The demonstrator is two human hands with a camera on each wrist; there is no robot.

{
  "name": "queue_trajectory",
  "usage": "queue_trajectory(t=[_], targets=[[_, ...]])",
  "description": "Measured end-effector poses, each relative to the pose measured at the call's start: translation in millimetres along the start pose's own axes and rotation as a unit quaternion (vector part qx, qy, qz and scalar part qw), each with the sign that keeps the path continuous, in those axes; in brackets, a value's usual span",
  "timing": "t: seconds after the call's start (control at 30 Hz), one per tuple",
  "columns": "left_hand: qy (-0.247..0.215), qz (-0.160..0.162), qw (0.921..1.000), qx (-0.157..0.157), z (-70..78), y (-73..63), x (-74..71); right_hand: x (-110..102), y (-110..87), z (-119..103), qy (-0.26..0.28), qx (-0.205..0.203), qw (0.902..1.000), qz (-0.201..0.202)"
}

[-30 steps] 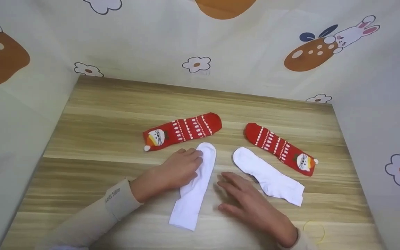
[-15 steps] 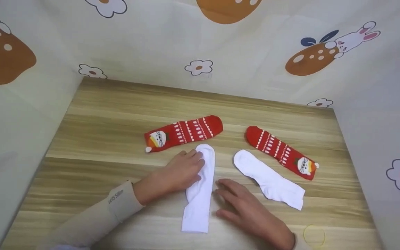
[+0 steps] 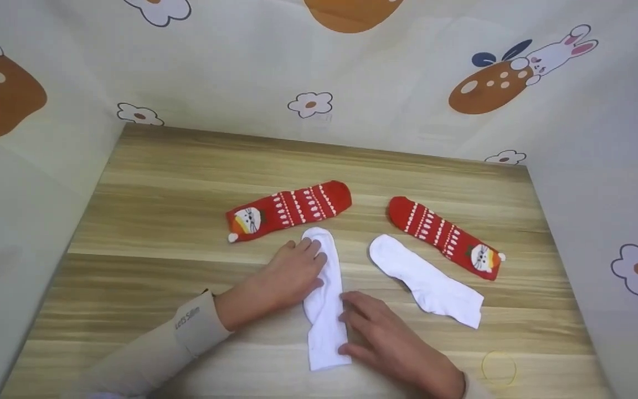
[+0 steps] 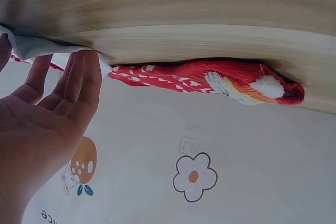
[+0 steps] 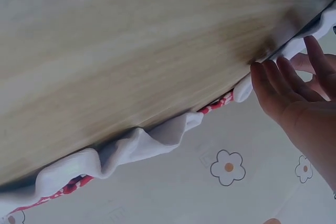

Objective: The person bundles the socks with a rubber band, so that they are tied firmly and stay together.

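A white sock [image 3: 327, 332] lies lengthwise between my two hands. My left hand [image 3: 283, 274] presses its toe half with the fingertips, hiding part of it; in the left wrist view the fingers are only slightly bent against the white cloth [image 4: 42, 47]. On the sock's right edge, near the cuff, rest the spread fingertips of my right hand [image 3: 388, 335]. A second white sock [image 3: 427, 282] lies slanted to the right. Behind are two red patterned socks with cat faces: a left red sock [image 3: 291, 210] and a right red sock [image 3: 443, 238].
A thin yellow ring [image 3: 499, 368] lies on the wooden table [image 3: 147, 188] at the front right, by the right sleeve. Pale fabric walls [image 3: 230, 66] with flower and rabbit prints enclose the table at the back and sides.
The cuff end of the white sock between my hands has swung to the right, so the sock tilts the other way. My right hand has come to touch its edge; the other socks lie unchanged.
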State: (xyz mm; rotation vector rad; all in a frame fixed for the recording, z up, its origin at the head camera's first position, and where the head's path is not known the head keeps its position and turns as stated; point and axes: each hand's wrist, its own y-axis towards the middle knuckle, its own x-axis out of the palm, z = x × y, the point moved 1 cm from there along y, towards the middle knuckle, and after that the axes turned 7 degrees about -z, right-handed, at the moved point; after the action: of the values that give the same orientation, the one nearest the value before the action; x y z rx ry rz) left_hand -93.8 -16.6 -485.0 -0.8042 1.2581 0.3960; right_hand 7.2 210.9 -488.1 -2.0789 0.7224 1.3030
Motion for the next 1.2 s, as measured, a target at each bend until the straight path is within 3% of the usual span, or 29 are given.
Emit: queue_trajectory(t=[0.37,0.7,0.97,1.2], targets=[[0.008,0.009,0.9999,-0.009,3.6,-0.7,0.9,2,-1.5,-1,-0.014,0.024,0.9994,-0.020],[0.009,0.023,0.9995,-0.021,3.4,-2.9,0.9,-2,-8.5,5,-0.022,0.022,0.9994,0.018],[-0.001,-0.005,0.9997,-0.023,2.1,-8.1,1.5,-7,-13.4,9,0.018,0.059,0.9977,-0.027],[-0.022,-0.011,0.9995,-0.022,-1.2,-11.8,2.7,-11,-16.0,12,0.020,0.069,0.9967,-0.037]])
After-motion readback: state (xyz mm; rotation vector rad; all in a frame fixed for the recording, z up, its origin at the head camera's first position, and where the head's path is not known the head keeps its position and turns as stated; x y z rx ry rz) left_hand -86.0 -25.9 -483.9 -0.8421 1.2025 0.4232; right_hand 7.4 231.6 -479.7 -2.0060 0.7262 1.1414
